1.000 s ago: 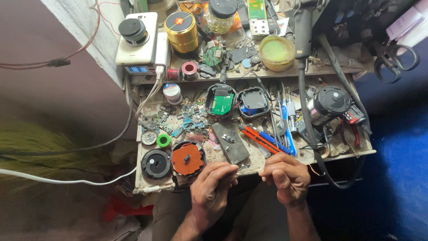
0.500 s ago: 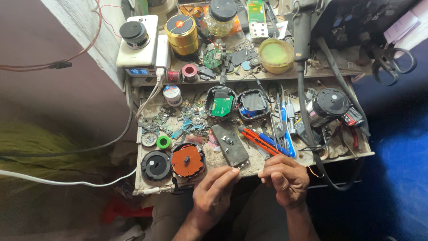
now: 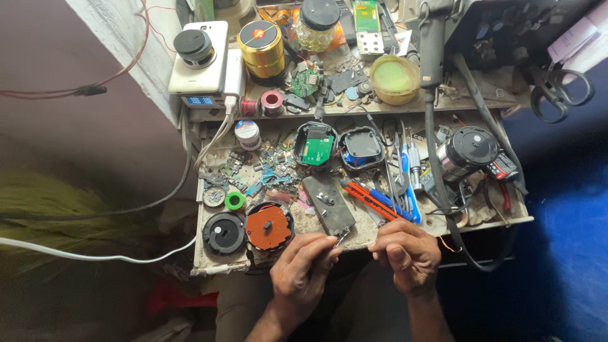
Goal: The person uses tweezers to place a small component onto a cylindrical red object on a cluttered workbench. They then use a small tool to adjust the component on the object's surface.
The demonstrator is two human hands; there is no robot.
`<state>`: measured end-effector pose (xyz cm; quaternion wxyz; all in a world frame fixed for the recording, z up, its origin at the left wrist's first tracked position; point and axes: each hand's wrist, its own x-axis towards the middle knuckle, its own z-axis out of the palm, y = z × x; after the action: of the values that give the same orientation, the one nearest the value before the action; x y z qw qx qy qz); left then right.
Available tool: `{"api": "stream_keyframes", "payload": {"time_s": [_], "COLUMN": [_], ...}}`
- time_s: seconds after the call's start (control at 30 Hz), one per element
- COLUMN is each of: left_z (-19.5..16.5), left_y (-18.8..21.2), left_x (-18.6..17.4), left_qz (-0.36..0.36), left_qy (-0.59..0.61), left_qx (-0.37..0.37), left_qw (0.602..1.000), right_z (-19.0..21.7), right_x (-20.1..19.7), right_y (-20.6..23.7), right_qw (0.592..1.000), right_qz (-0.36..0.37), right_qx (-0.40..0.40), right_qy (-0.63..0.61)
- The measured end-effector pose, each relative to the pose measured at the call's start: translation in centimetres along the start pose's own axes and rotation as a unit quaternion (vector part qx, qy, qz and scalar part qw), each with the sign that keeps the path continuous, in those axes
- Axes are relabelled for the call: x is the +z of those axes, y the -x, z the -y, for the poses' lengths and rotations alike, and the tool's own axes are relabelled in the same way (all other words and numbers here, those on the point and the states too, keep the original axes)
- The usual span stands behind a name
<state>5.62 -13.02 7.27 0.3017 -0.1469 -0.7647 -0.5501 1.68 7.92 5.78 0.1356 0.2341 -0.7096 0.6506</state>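
- A small metal part [image 3: 341, 238] is sitting at the front edge of the workbench [image 3: 405, 233], pinched in the fingertips of the left hand [image 3: 303, 269]; it looks light, stiff and easy to drop, best held by its sides.
- The right hand [image 3: 408, 253] is curling closed just beside; whether it is holding anything I cannot tell.
- Behind, a yellow bowl [image 3: 394, 79] is holding greenish paste, and a glass jar [image 3: 316, 28] is standing with its black lid on.

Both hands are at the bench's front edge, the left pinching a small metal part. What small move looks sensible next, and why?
Probably bring the right hand in to steady the small metal part pinched by the left hand: it sits unsupported at the workbench edge, beside the dark flat panel.
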Motion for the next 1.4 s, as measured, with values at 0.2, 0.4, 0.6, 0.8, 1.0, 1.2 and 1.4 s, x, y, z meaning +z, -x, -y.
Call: {"api": "stream_keyframes", "payload": {"time_s": [0.2, 0.4, 0.6, 0.8, 1.0, 1.2, 1.4], "left_z": [-1.0, -2.8, -5.1, -9.6, -14.1, -15.4, -13.3], "left_y": [-0.5, 1.1, 3.5, 4.8, 6.6, 8.0, 7.8], "left_x": [-0.3, -0.3, -0.7, -3.6, -6.9, -8.2, -7.6], "left_qz": [-0.006, 0.004, -0.048, -0.039, -0.038, -0.042, -0.041], "left_qy": [0.008, 0.102, 0.403, 0.479, 0.526, 0.536, 0.517], "left_qx": [-0.017, -0.111, -0.345, -0.399, -0.401, -0.411, -0.382], "left_qw": [1.0, 0.989, 0.846, 0.781, 0.749, 0.736, 0.765], "right_z": [0.4, 1.4, 3.0, 6.1, 9.7, 10.7, 8.6], "right_x": [0.0, -0.4, -0.2, 0.6, 1.5, 1.8, 1.9], "right_y": [0.0, 0.3, 0.2, 0.8, 1.3, 1.6, 1.3], "right_qw": [1.0, 1.0, 1.0, 1.0, 0.999, 0.999, 0.999], "right_qz": [-0.001, 0.003, 0.015, 0.014, 0.016, 0.021, 0.025], "right_qx": [0.007, 0.012, -0.007, 0.003, 0.028, 0.012, 0.003], "right_qy": [0.008, 0.01, -0.002, 0.002, 0.017, 0.036, 0.039]}}
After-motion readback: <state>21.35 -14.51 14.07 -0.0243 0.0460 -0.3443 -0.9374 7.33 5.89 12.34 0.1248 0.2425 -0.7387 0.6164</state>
